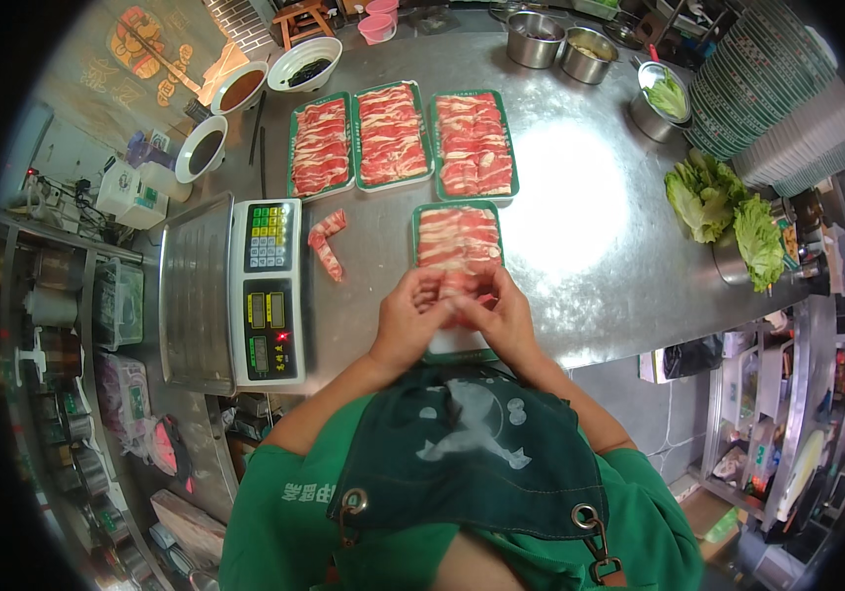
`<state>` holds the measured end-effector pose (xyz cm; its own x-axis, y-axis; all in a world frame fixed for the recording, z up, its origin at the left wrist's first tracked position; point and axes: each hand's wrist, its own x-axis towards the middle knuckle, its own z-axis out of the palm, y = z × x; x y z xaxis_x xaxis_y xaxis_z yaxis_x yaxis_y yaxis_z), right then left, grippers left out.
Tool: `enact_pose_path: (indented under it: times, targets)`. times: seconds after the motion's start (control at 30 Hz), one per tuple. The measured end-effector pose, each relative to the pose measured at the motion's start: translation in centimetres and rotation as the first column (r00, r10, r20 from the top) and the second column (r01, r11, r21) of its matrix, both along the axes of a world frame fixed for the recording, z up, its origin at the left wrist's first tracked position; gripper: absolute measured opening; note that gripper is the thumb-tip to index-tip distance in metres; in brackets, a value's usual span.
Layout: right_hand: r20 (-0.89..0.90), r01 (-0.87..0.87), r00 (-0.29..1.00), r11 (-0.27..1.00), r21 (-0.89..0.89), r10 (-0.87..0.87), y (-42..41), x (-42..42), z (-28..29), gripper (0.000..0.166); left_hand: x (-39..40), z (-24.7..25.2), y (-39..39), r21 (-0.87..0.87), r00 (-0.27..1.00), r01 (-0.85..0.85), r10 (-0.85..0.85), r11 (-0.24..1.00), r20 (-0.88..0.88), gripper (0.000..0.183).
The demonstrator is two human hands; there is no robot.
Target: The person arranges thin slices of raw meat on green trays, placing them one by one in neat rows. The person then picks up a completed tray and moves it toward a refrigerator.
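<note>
My left hand (pixel 413 310) and my right hand (pixel 498 306) meet over the near part of a green-rimmed tray (pixel 416 235), their fingers pinching a slice of raw marbled meat (pixel 456 284). The slice is blurred and partly hidden by the fingers. Rows of meat slices (pixel 459 236) cover the tray's far part; its near end shows bare white. Beyond it lie three filled trays of sliced meat, at left (pixel 320 144), middle (pixel 393 134) and right (pixel 474 144). A loose folded strip of meat (pixel 328 244) lies on the steel table (pixel 363 303), left of the near tray.
A digital scale (pixel 268 292) with a metal pan (pixel 197 295) stands at left. Bowls of dark sauce (pixel 206 151) and reddish sauce (pixel 242 90) sit behind it. Steel pots (pixel 534 41), lettuce (pixel 701 196) and tall stacks of green-rimmed trays (pixel 758 81) stand at back and right.
</note>
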<state>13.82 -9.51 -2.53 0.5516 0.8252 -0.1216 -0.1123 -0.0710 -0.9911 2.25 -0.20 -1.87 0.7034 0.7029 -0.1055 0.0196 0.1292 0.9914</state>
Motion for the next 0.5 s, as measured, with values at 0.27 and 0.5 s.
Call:
enact_pose_path:
  times: [0.27,0.5]
  targets:
    - [-0.357,-0.106,0.929,0.994,0.002,0.100,-0.3,1.2,-0.1,0.017,-0.3,1.3,-0.4,0.015,0.998,0.045,-0.044,0.999,-0.054,0.028]
    - [-0.125,-0.177,0.973,0.977,0.122,0.192,-0.3,0.4,2.1,0.011,-0.3,1.5,-0.6,0.292,0.989,0.024,0.020,0.956,-0.150,0.027]
